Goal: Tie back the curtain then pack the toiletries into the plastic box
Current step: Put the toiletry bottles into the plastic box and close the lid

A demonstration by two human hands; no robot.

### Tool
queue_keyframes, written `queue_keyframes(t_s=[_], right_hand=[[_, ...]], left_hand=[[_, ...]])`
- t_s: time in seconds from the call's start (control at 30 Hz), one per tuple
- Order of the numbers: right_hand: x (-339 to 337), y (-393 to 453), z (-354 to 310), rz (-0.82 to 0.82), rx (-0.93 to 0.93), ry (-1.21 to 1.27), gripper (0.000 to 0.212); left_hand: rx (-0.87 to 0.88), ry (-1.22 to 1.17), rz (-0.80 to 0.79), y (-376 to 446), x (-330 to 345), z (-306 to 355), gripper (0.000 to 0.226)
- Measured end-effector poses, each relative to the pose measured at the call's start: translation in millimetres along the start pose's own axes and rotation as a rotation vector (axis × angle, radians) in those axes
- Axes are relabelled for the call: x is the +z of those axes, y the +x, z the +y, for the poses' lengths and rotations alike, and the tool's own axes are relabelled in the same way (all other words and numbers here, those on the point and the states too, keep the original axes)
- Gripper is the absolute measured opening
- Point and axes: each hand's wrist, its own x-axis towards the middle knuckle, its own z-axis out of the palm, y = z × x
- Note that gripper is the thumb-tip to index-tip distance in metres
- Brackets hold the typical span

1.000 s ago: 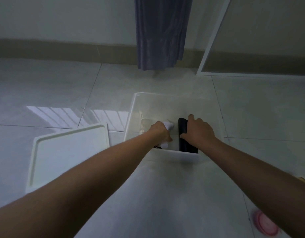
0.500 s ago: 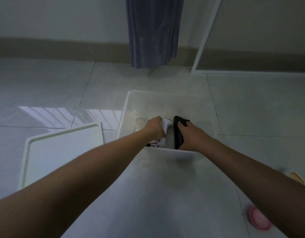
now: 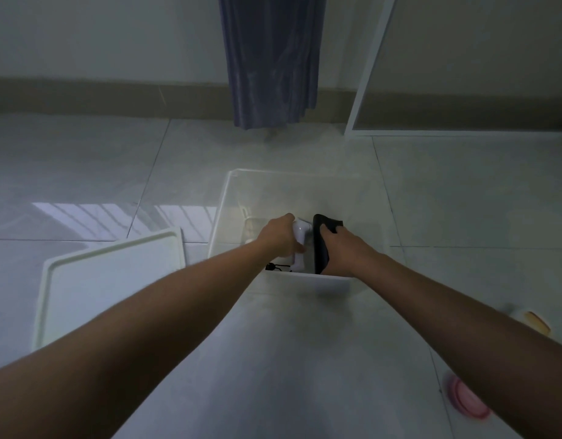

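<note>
Inside box (image 3: 229, 198): left hand (image 3: 281, 236) grips white bottle (image 3: 300, 248). Right hand (image 3: 343, 248) grips black pouch (image 3: 320, 245), at bottle's 3 o'clock.

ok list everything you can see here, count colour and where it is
plastic box: 1, clear, on the floor at centre, open
lid: 1, white, flat on the floor left of the box
white item: 1, white, inside the box near its front wall
black item: 1, black, inside the box, right of the white item
black cord: 1, black, in the box at the front left; too small to identify
curtain: 1, blue-purple, hanging at the back wall
white frame: 1, white, against the wall at right
pink round item: 1, pink, on the floor at lower right
yellowish item: 1, on the floor at the right edge
left hand: 1, holds the white item
right hand: 1, grips the black item
</note>
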Motion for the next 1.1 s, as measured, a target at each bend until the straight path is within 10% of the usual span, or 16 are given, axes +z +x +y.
queue_keyframes(t_s=[0.13,0.27,0.47,0.7,0.9,1.1], right_hand=[[-31,-27,-2,0.053,-0.032,0.176,0.101],[-83,-78,38,0.494,-0.076,0.589,0.062],[-75,-135,164,0.733,0.333,0.664,0.032],[15,-200,258,0.533,0.684,0.540,0.027],[86,-223,289,0.352,1.116,0.668,0.069],[107,-229,289,0.392,1.040,1.040,0.067]], left_hand=[[0.076,0.094,0.075,-8,-12,10,0.071],[0.372,0.135,0.229,-28,-49,55,0.044],[0.718,0.143,0.228,-47,-33,146,0.024],[0.752,0.065,-0.008,-42,87,214,0.022],[0.579,0.078,-0.208,-50,186,246,0.040],[0.513,0.107,-0.265,-55,235,260,0.056]])
